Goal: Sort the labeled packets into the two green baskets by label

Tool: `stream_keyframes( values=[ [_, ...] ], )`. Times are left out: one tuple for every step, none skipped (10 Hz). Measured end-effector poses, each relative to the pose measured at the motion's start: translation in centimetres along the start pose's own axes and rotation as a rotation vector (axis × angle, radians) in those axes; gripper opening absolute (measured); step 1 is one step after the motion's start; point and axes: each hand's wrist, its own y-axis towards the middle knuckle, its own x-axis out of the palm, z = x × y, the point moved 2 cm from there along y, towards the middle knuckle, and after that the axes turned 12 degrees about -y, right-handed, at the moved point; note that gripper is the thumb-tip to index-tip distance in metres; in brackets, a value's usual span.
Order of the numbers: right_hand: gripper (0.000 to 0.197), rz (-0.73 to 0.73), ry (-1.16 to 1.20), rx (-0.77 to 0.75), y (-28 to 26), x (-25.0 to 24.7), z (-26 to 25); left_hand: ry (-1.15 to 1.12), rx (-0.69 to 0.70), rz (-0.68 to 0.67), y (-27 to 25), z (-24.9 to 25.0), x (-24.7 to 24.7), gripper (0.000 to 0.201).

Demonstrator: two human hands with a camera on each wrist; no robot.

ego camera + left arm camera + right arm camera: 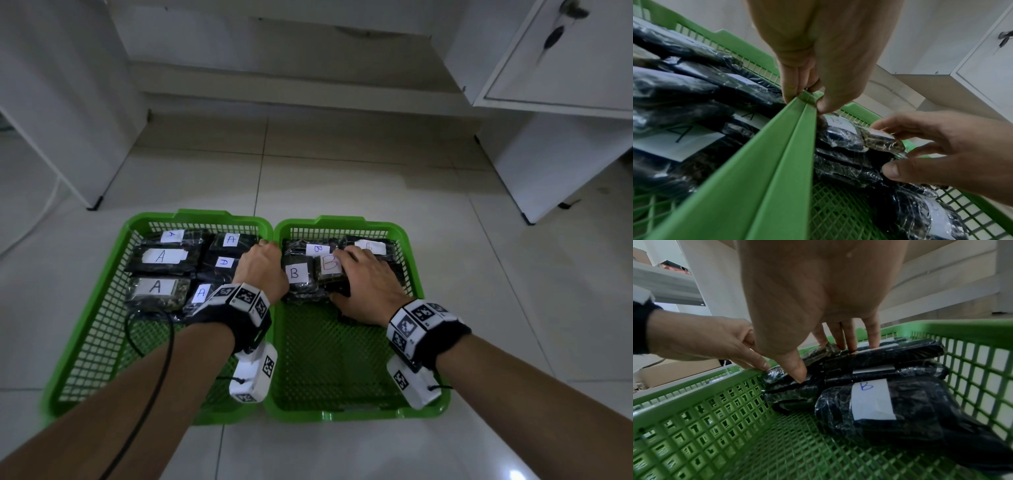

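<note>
Head view: left hand (262, 270) pinches basket rims (789, 154); right hand (366, 284) grips B packets (299, 274).

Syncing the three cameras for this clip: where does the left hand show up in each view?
Head: left hand centre, pinching the two baskets' touching rims.
Left wrist: left hand top centre, fingertips on those rims.
Right wrist: left hand at the left edge, by the rims.
Shared landmark: the rims, beside the B packets the right hand grips.
</note>
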Motion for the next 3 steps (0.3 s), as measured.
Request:
stream_keyframes(
  values=[
    [0.082,0.017,-0.004,0.005,-0.45,0.07,-0.27,0.003,-0.004,-0.023,-0.09,-0.11,0.28,0.02],
    [0.086,0.082,-0.021,0.022,-0.3,-0.32,-0.42,-0.04,0.008,0.001,0.4,-0.45,-0.12,0.02],
    [0.083,0.083,-0.019,0.033,0.02,-0.81,-0.29,-0.028,-0.007,0.015,0.82,-0.77,-0.55,0.024]
  ],
)
